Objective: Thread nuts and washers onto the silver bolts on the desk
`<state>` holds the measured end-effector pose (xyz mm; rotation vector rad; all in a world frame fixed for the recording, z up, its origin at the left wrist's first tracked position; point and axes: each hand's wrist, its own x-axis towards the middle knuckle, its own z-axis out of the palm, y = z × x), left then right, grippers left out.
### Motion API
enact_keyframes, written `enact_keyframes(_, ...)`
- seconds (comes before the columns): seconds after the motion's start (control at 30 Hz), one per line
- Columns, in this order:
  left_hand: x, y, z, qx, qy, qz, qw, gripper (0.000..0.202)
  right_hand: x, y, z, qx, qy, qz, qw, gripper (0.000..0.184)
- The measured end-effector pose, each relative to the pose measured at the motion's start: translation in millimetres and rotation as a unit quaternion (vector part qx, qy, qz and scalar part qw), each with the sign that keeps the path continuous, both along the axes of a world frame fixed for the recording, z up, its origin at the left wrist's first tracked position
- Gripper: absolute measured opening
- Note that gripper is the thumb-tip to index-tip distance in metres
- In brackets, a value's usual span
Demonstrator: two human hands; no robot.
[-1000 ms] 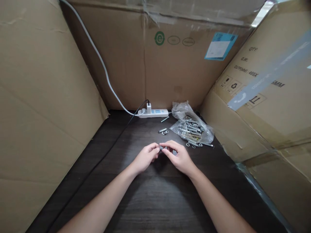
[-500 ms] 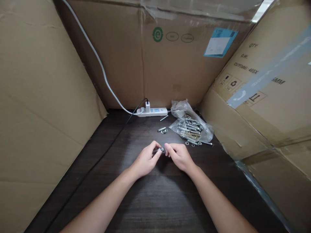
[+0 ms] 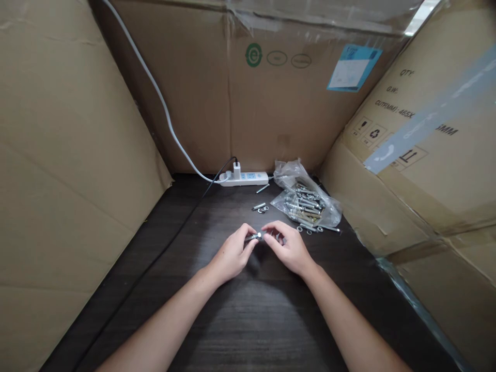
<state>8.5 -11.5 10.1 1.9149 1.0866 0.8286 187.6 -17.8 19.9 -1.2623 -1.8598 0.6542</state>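
Observation:
My left hand [image 3: 233, 251] pinches a small metal bolt [image 3: 254, 237] between thumb and fingers. A bright nut [image 3: 259, 235] shows at the bolt's right end, while its other end is hidden in the hand. Close by on the right, my right hand [image 3: 285, 245] curls around the nut end with thumb and forefinger apart. Whether a fingertip touches the nut cannot be made out. Beyond the hands lie a metal sleeve or short bolt [image 3: 259, 206] and a few rings [image 3: 263, 210].
A clear plastic bag [image 3: 329, 209] full of bolts lies at the back right, with loose washers [image 3: 309, 232] before it. Behind stands a white power strip [image 3: 253, 179] with a black cable [image 3: 170, 239] running left. Cardboard walls [image 3: 186, 103] enclose the dark table [image 3: 240, 330].
My right thumb and forefinger have spread apart from their pinch at the nut end. The bolt stays in my left hand, its nut now more exposed. The view has shifted slightly.

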Motion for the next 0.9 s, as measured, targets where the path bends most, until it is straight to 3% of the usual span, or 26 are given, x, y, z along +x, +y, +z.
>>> enact_keyframes(0.1,-0.1,-0.6,-0.3,0.007,0.012,-0.009,1.0,0.014,0.8,0.3,-1.6,-0.019,-0.008,0.02,1.0,0.023)
enact_keyframes(0.17,-0.1,-1.0,-0.6,0.015,0.021,-0.01,1.0,0.014,2.6,1.0,-3.9,-0.05,-0.028,-0.007,0.998,0.047)
enact_keyframes(0.23,-0.1,-1.2,-0.2,0.021,0.027,-0.007,0.999,0.014,3.9,1.4,-4.1,-0.058,-0.032,-0.036,0.997,0.056)
enact_keyframes(0.37,-0.6,-0.9,1.7,0.035,0.04,-0.016,0.998,0.013,2.8,1.4,0.7,-0.01,0.001,0.006,1.0,0.02)
enact_keyframes(0.47,-1.1,-0.5,2.0,0.049,0.054,-0.02,0.997,0.013,2.0,1.4,-1.0,-0.031,-0.004,0.029,0.999,0.023)
enact_keyframes(0.53,-1.3,-0.4,1.7,0.057,0.068,-0.018,0.996,0.013,2.6,1.5,-4.4,-0.07,-0.015,0.007,0.997,0.048)
enact_keyframes(0.6,-1.1,-0.4,1.7,0.061,0.078,-0.017,0.995,0.012,3.1,1.6,-6.2,-0.088,-0.017,-0.017,0.996,0.061)
enact_keyframes(0.77,-0.4,-1.0,3.7,0.06,0.085,-0.027,0.994,0.011,-0.1,1.0,-1.6,-0.046,0.008,0.012,0.999,0.021)
enact_keyframes(0.83,-0.1,-1.2,3.7,0.067,0.088,-0.028,0.993,0.012,-1.2,0.8,-2.1,-0.061,0.009,0.015,0.998,0.026)
enact_keyframes(0.9,0.1,-1.3,3.0,0.075,0.094,-0.025,0.992,0.012,-1.2,0.7,-4.1,-0.087,0.001,-0.014,0.996,0.051)
